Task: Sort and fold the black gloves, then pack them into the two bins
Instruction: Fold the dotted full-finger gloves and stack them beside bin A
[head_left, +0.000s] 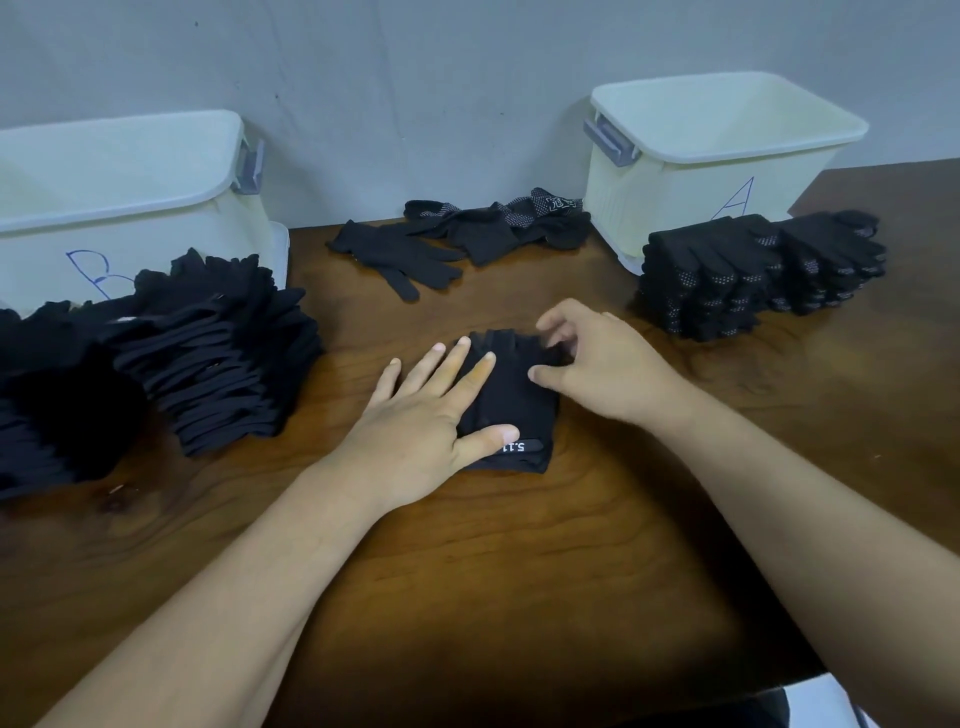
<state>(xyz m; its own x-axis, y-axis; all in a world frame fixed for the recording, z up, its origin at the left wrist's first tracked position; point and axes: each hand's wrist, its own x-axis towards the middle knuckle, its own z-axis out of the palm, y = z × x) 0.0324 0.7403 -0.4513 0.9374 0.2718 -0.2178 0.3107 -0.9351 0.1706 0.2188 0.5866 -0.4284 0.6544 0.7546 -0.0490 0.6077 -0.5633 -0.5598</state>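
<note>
— Where is the desk (519, 571) bare?
— Near edge. Left stack (218, 358) and right stack (753, 275) crowd the sides; loose gloves (467, 234) lie at the back edge between bin B (156, 228) and bin A (675, 187).

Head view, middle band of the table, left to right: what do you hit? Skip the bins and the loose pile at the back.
plain glove stack → left hand, pressing flat → glove being folded → right hand, pinching the glove's far end → dotted glove stack
</note>
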